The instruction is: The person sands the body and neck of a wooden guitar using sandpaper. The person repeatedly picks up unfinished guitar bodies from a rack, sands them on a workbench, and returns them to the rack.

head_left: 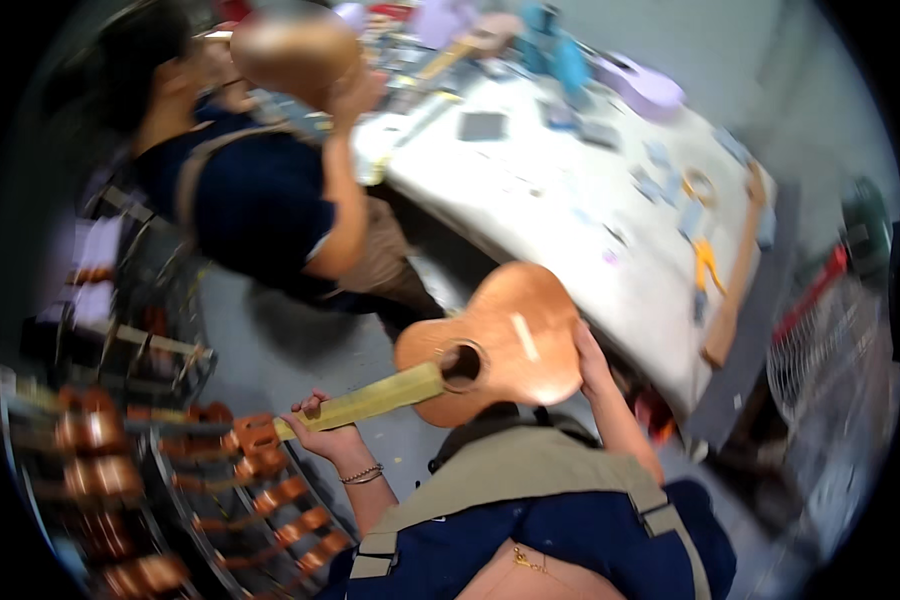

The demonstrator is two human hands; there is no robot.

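A small wooden ukulele (515,318) lies across the space before me, its sound hole facing up and its neck pointing left. Yellowish tape or covering runs along the fretboard, and a pale strip sits on the body where a bridge goes. No strings can be made out. Around the neck close to the headstock, my left hand (322,432) is closed. My right hand (592,362) grips the rounded end of the body from the right side, with its fingers partly hidden behind the rim.
A co-worker (255,195) at the upper left holds another wooden instrument body (295,50). A white-covered table (530,215) bears tools, yellow-handled pliers (707,262) and a lilac ukulele (642,88). Racks of ukuleles (100,475) stand at lower left, a fan (820,360) at right.
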